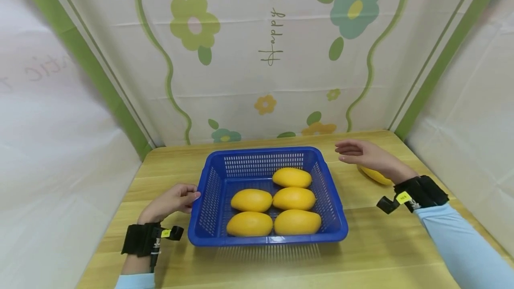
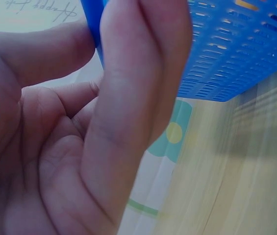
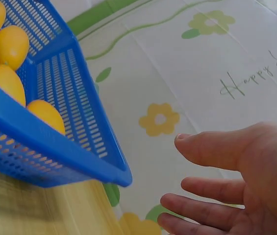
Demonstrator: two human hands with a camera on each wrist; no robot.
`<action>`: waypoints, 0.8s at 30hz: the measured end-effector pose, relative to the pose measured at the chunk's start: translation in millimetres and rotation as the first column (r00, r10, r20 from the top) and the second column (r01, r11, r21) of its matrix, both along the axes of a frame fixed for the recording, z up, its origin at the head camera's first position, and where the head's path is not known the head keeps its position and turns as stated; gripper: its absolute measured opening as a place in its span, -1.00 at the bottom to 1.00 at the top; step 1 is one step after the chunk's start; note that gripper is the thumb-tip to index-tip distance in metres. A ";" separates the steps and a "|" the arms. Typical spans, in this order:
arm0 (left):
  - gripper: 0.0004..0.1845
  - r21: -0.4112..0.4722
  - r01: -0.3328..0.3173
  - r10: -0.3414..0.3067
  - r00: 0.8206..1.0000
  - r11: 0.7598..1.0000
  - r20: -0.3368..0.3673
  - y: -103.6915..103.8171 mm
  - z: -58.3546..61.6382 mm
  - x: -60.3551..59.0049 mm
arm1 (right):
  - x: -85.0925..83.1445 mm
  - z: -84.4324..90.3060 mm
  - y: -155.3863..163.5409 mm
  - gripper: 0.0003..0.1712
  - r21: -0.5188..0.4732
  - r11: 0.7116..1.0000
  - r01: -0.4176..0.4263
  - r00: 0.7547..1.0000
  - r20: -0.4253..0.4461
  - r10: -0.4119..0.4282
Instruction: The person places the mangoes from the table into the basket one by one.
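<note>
A blue plastic basket (image 1: 268, 239) stands on the table with several yellow mangoes (image 1: 251, 200) inside, grouped toward its right and front. My left hand (image 1: 172, 200) pinches the basket's left rim between thumb and fingers; the left wrist view shows the curled fingers (image 2: 128, 98) against the blue rim. Right of the basket, my right hand (image 1: 367, 155) is apart from it and holds nothing. Its fingers (image 3: 202, 210) are loosely extended, thumb apart, in the right wrist view. Another mango (image 1: 376, 175) lies on the table at the right, partly hidden behind my right hand and wrist.
The wooden table (image 1: 257, 269) runs back to a white cloth wall (image 1: 237, 70) printed with flowers and lettering. White cloth sides with green edging close in the left and right. Each wrist bears a black strap with a small camera.
</note>
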State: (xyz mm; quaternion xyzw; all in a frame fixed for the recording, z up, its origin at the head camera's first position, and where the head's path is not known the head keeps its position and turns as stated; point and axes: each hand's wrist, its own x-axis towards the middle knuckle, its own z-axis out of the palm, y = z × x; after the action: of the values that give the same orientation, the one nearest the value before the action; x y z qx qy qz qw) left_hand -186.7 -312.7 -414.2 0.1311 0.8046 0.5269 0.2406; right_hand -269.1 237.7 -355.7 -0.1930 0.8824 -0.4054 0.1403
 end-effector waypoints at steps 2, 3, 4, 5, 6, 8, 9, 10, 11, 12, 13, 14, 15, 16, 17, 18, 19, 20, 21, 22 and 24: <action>-0.61 0.005 0.000 0.000 1.000 1.000 0.000 -0.1 0.0 0.3 | -1.5 -1.9 5.0 -0.27 0.003 1.000 0.006 1.000 -0.006 -0.006; -0.61 0.006 -0.001 0.001 1.000 1.000 0.000 -0.1 0.0 0.4 | -2.3 -3.2 7.6 -0.27 0.006 1.000 0.008 1.000 -0.010 -0.008; -0.62 0.006 -0.003 0.003 1.000 1.000 0.001 -0.1 0.1 0.5 | -3.0 -4.6 10.1 -0.28 0.008 1.000 0.010 1.000 -0.013 -0.010; -0.62 0.006 -0.004 0.004 1.000 1.000 0.000 0.0 0.1 0.5 | -3.5 -6.1 12.8 -0.29 0.010 1.000 0.012 1.000 -0.014 -0.011; -0.62 0.004 -0.006 0.006 1.000 1.000 -0.002 0.1 0.1 0.6 | -4.0 -7.6 15.5 -0.30 0.013 1.000 0.012 1.000 -0.018 -0.012; -0.62 0.005 -0.007 0.007 1.000 1.000 -0.002 0.8 0.0 0.3 | -4.5 -10.4 20.9 -0.31 0.022 1.000 0.016 1.000 -0.020 -0.015; -0.62 0.005 -0.008 0.008 1.000 1.000 -0.001 1.1 -0.2 0.1 | -4.6 -11.6 23.5 -0.32 0.025 1.000 0.019 1.000 -0.019 -0.018; -0.62 0.006 -0.008 0.008 1.000 1.000 0.000 1.4 -0.4 0.0 | -4.6 -12.9 26.2 -0.32 0.031 0.999 0.022 1.000 -0.018 -0.022; -0.62 0.006 -0.008 0.008 1.000 1.000 0.000 1.7 -0.6 -0.2 | -4.5 -14.1 28.7 -0.32 0.037 0.999 0.025 1.000 -0.018 -0.024; -0.62 0.007 -0.008 0.008 1.000 1.000 0.001 1.9 -0.9 -0.4 | -4.4 -15.2 31.0 -0.31 0.044 0.999 0.027 0.999 -0.019 -0.026; -0.62 0.009 -0.007 0.007 1.000 1.000 0.001 1.9 -1.2 -0.6 | -4.5 -16.3 33.3 -0.30 0.050 0.998 0.029 0.999 -0.018 -0.028; -0.62 0.008 -0.008 0.008 1.000 1.000 0.001 1.7 -1.4 -0.7 | -4.4 -17.3 35.5 -0.30 0.053 0.998 0.030 0.999 -0.016 -0.029; -0.63 0.008 -0.009 0.009 1.000 1.000 0.002 1.4 -1.6 -0.7 | -4.6 -18.4 37.6 -0.30 0.057 0.998 0.031 0.999 -0.018 -0.030; -0.63 0.008 -0.009 0.009 1.000 1.000 0.001 1.0 -1.8 -0.7 | -4.8 -19.4 39.8 -0.29 0.063 0.997 0.033 0.999 -0.018 -0.032; -0.63 0.011 -0.008 0.008 1.000 1.000 0.001 0.8 -2.1 -1.0 | -5.1 -20.3 41.8 -0.29 0.063 0.997 0.033 0.999 -0.016 -0.032; -0.63 0.013 -0.008 0.008 1.000 1.000 0.001 0.5 -2.3 -1.2 | -5.5 -21.3 43.9 -0.29 0.066 0.997 0.038 0.999 -0.013 -0.038; -0.63 0.014 -0.008 0.008 1.000 1.000 0.000 0.2 -2.5 -1.3 | -6.3 -22.4 46.1 -0.28 0.068 0.997 0.042 0.999 -0.012 -0.041; -0.64 0.017 -0.008 0.008 1.000 1.000 0.000 0.0 -2.8 -1.6 | -6.9 -23.2 48.0 -0.28 0.070 0.996 0.047 0.999 -0.009 -0.046; -0.64 0.020 -0.007 0.007 1.000 1.000 0.000 -0.2 -3.1 -1.8 | -7.9 -24.4 50.1 -0.28 0.075 0.996 0.053 0.999 -0.007 -0.052; -0.64 0.019 -0.007 0.007 1.000 1.000 -0.001 -0.3 -3.2 -1.8 | -9.1 -25.4 52.1 -0.28 0.081 0.995 0.058 0.998 -0.004 -0.058; -0.65 0.014 -0.008 0.008 1.000 1.000 -0.002 -0.6 -3.5 -1.6 | -11.8 -28.0 56.1 -0.27 0.090 0.994 0.069 0.998 0.001 -0.069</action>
State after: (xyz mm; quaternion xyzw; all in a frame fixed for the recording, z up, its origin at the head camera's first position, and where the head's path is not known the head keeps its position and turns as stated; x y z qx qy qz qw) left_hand -188.3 -313.3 -417.7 0.1299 0.8016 0.5334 0.2368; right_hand -280.9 293.8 -383.7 -0.1552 0.9056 -0.3703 0.1366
